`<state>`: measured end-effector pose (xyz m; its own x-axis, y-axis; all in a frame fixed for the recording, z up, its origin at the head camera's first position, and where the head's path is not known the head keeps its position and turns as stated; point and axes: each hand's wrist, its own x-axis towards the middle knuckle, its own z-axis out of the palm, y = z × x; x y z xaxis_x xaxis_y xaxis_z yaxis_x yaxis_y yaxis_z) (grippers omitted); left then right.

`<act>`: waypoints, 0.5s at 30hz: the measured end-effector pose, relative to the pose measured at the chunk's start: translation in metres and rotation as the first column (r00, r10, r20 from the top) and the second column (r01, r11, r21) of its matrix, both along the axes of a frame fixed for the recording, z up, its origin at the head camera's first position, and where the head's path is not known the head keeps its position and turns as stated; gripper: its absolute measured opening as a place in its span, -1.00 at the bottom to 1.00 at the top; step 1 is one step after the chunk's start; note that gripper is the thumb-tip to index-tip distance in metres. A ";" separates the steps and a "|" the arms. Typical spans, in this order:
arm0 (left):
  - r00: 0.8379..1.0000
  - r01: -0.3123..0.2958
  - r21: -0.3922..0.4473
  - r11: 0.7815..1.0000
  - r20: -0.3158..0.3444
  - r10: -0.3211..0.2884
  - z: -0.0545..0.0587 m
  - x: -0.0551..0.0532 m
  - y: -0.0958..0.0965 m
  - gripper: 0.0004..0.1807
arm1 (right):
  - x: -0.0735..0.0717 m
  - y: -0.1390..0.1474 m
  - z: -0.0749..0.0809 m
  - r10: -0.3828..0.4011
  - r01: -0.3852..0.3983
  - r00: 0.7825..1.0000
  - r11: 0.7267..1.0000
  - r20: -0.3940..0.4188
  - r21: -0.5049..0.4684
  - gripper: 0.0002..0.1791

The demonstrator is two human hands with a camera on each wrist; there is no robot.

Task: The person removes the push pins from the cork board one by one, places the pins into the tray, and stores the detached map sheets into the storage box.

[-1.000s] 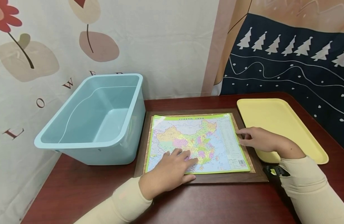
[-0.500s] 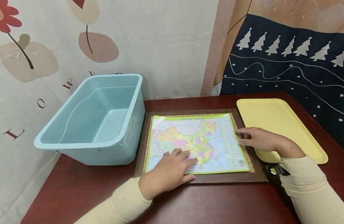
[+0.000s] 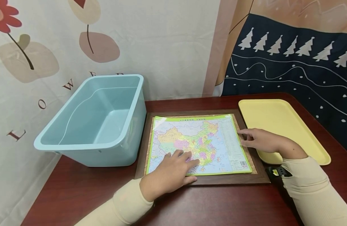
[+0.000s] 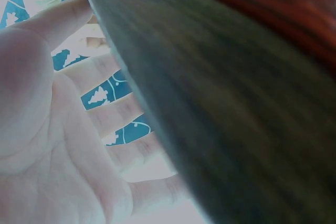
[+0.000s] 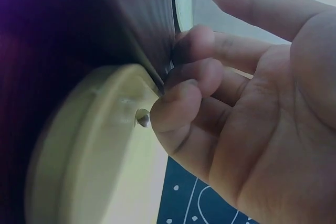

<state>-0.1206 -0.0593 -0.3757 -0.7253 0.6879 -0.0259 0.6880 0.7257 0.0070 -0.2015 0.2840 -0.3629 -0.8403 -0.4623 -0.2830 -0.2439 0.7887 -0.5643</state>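
Fingers (image 3: 187, 157) seemingly unmoved on map (image 3: 198, 141).

The head camera looks down across the counter (image 3: 218, 204) from its near edge. Both wrist cameras sit very close, low beside the palms, sharing the wooden frame (image 3: 235, 179) with it.

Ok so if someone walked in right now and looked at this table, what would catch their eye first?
Probably the bright map sheet with its green border, lying in a dark wooden frame at the middle of the table, with the left hand flat on its near edge and the right hand at its right edge. Next, the big pale blue bin to the left and the yellow tray on the right.
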 end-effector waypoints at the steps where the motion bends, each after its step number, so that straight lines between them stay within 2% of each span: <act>1: 1.000 0.000 0.000 1.000 -0.001 0.000 0.000 0.000 0.000 -0.47 | 0.000 0.000 0.000 0.002 -0.002 1.000 1.000 0.001 -0.002 -0.33; 15: 1.000 -0.008 0.003 1.000 0.012 0.008 0.000 0.000 0.000 -0.47 | -0.001 0.002 0.001 -0.015 0.014 0.999 1.000 -0.043 -0.023 -0.40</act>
<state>-0.1206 -0.0591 -0.3754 -0.7302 0.6825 -0.0324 0.6823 0.7308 0.0179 -0.2029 0.2857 -0.3620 -0.8585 -0.4555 -0.2357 -0.2570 0.7798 -0.5708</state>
